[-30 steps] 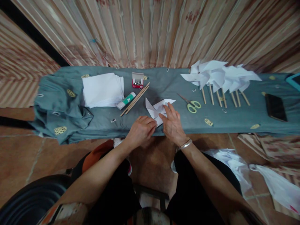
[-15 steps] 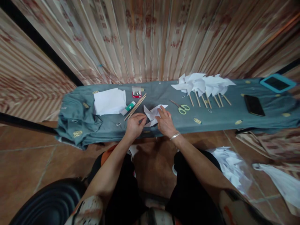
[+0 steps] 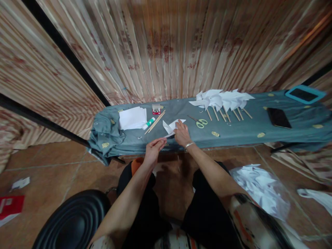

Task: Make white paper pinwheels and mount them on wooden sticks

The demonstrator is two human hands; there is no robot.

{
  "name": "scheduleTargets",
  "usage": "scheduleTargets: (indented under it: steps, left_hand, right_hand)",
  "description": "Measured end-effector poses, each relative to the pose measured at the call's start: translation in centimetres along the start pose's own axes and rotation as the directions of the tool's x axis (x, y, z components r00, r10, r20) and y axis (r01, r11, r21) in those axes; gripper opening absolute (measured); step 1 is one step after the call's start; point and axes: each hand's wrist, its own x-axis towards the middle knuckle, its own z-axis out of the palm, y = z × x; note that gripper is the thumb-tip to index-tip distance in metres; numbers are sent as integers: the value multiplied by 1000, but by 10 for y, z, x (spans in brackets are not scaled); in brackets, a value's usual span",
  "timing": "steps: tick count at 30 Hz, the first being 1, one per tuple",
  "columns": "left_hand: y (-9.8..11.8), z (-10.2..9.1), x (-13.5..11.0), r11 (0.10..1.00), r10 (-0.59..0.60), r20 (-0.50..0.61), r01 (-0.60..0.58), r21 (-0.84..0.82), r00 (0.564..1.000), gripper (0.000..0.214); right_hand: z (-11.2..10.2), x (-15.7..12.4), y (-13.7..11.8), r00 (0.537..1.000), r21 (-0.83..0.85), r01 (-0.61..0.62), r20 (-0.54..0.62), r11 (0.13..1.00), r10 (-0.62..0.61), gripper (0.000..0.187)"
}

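Observation:
A white paper pinwheel (image 3: 169, 127) without a stick lies near the front edge of the cloth-covered table. My left hand (image 3: 155, 148) is at its near left, fingertips pinched together on the tip of one paper blade. Over the right part of the pinwheel lies my right hand (image 3: 182, 133), its fingers holding the folded paper against the cloth. Left of the paper are wooden sticks (image 3: 155, 122), a green and white glue stick (image 3: 148, 123) and a small red box of metal pins (image 3: 156, 110). Green-handled scissors (image 3: 201, 123) lie to the right.
A stack of white paper (image 3: 132, 118) is at the left. Several pinwheels on sticks (image 3: 224, 100) lie back right, near a black phone (image 3: 279, 118) and a blue-framed tablet (image 3: 305, 94). A bag of folded paper (image 3: 260, 188) and a black stool (image 3: 74, 221) stand below.
My left hand has moved from the pinwheel's left side down towards me, to its near blade tip. My right hand stays on the paper. The camera view has shifted.

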Motion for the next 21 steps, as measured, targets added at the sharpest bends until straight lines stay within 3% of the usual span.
scheduleTargets:
  steps: [4, 8, 11, 18, 21]
  left_hand:
    - [2, 8, -4, 996, -69, 17, 70, -60, 997, 22]
    - [-6, 12, 8, 961, -222, -101, 201, -188, 970, 10]
    - [-11, 14, 21, 933, -296, -117, 260, -249, 948, 6]
    - [-10, 1, 44, 966, -208, -205, 168, -195, 956, 10]
    - [-7, 1, 54, 969, -220, -165, 195, -153, 962, 12]
  right_hand:
    - [3, 0, 1, 1000, 21, -2, -30, 1000, 2, 30]
    - [6, -1, 2, 997, 62, -6, -71, 998, 10, 30]
    - [8, -3, 2, 996, 86, 0, -89, 996, 8, 29]
    - [12, -3, 3, 991, 81, 40, -129, 996, -29, 26]
    - [10, -1, 5, 991, 109, 41, -128, 993, -27, 27]
